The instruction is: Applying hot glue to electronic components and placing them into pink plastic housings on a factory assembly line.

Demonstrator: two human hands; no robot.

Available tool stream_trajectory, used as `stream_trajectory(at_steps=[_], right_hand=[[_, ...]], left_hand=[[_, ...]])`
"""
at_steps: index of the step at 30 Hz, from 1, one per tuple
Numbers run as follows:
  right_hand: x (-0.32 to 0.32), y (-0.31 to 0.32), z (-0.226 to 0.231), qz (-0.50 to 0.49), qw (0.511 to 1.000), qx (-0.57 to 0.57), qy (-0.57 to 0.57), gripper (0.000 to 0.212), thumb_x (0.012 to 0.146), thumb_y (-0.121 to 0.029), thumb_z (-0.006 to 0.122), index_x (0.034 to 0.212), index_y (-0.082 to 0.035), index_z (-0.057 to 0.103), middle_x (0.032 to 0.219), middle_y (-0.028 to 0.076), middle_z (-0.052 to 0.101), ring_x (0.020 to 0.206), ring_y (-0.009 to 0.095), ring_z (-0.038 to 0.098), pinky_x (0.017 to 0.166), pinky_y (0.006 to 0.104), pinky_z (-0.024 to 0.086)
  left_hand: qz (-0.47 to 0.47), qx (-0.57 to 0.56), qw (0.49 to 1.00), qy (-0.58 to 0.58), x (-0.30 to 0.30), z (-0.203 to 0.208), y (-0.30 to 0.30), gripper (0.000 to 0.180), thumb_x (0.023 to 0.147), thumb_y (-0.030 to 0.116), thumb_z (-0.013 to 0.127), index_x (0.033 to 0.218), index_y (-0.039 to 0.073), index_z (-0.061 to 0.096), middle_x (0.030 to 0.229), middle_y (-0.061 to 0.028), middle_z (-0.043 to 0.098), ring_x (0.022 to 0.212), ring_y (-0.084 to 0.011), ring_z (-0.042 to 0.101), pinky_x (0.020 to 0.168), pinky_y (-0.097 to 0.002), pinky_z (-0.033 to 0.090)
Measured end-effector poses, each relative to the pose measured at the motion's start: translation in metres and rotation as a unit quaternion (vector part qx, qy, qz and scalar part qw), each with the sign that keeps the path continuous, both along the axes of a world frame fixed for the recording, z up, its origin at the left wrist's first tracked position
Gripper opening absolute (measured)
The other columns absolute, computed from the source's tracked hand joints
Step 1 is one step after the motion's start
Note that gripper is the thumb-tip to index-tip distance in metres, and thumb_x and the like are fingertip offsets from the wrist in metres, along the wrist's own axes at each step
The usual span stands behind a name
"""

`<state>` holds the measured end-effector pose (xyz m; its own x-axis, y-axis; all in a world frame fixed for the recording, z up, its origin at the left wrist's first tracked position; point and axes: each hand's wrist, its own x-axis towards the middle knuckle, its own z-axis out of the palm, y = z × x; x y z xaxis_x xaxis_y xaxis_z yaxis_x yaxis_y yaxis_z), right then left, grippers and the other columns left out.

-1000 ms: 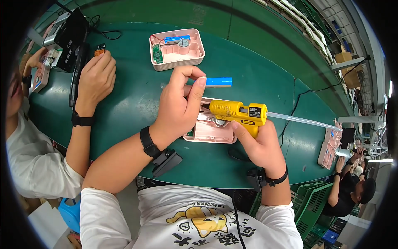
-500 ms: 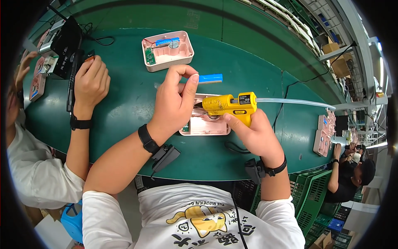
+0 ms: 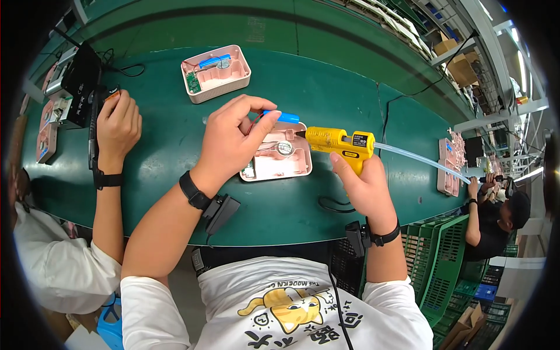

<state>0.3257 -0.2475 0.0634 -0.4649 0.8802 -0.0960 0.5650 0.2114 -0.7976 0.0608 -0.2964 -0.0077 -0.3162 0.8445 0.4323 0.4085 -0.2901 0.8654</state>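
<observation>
My left hand (image 3: 236, 131) pinches a blue cylindrical battery (image 3: 287, 117) between thumb and fingers, over the far edge of a pink plastic housing (image 3: 294, 170). Thin wires run down from it into the housing, where a round silver part (image 3: 284, 148) and a bit of green circuit board (image 3: 249, 171) show. A yellow hot glue gun (image 3: 332, 140) is in my right hand (image 3: 367, 186), fingers wrapped round its handle. Its dark nozzle points left, at the housing's right far corner, close to the battery. A long clear glue stick (image 3: 417, 159) sticks out of the gun's back.
Another open pink housing (image 3: 219, 90) with a blue battery stands farther back on the green table (image 3: 326, 224). At left, a co-worker's hand (image 3: 118, 125) is beside a black box device (image 3: 87, 81). More pink housings (image 3: 448, 175) lie right; a black cable (image 3: 335, 204) lies near my right wrist.
The glue gun's nozzle has moved right and off the housing's inside, uncovering the round silver part. The battery has come down nearer the housing's far edge and tilted. My view has shifted slightly.
</observation>
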Motion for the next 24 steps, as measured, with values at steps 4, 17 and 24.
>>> stream_trajectory(at_steps=[4, 17, 24], right_hand=[[0.001, 0.001, -0.008, 0.01, 1.0, 0.014, 0.023, 0.026, 0.104, -0.026, 0.072, 0.108, 0.0, 0.074, 0.079, -0.001, 0.066, 0.065, 0.006, 0.056, 0.057, 0.0272, 0.044], [0.009, 0.001, -0.018, 0.005, 0.998, -0.027, 0.061, 0.026, 0.104, -0.027, 0.073, 0.109, -0.002, 0.072, 0.077, -0.004, 0.063, 0.061, 0.005, 0.055, 0.053, 0.025, 0.043], [0.013, 0.0, -0.013, -0.008, 0.996, -0.05, 0.069, 0.026, 0.104, -0.028, 0.073, 0.111, -0.003, 0.072, 0.077, -0.005, 0.063, 0.059, 0.005, 0.054, 0.053, 0.024, 0.044]], left_hand=[[-0.003, 0.008, 1.0, 0.012, 0.003, 0.003, -0.001, 0.014, 0.095, 0.011, 0.083, 0.104, 0.002, 0.078, 0.078, 0.0024, 0.062, 0.059, -0.002, 0.043, 0.054, -0.0234, 0.034], [0.0, 0.013, 1.0, 0.015, 0.001, 0.004, -0.003, 0.02, 0.091, 0.015, 0.087, 0.097, 0.0, 0.076, 0.082, -0.004, 0.071, 0.059, -0.0074, 0.054, 0.055, -0.0236, 0.043], [-0.023, -0.008, 1.0, 0.001, 0.003, 0.006, -0.002, 0.021, 0.091, 0.016, 0.087, 0.096, 0.0, 0.075, 0.084, -0.0059, 0.073, 0.067, -0.0078, 0.066, 0.06, -0.0247, 0.051]])
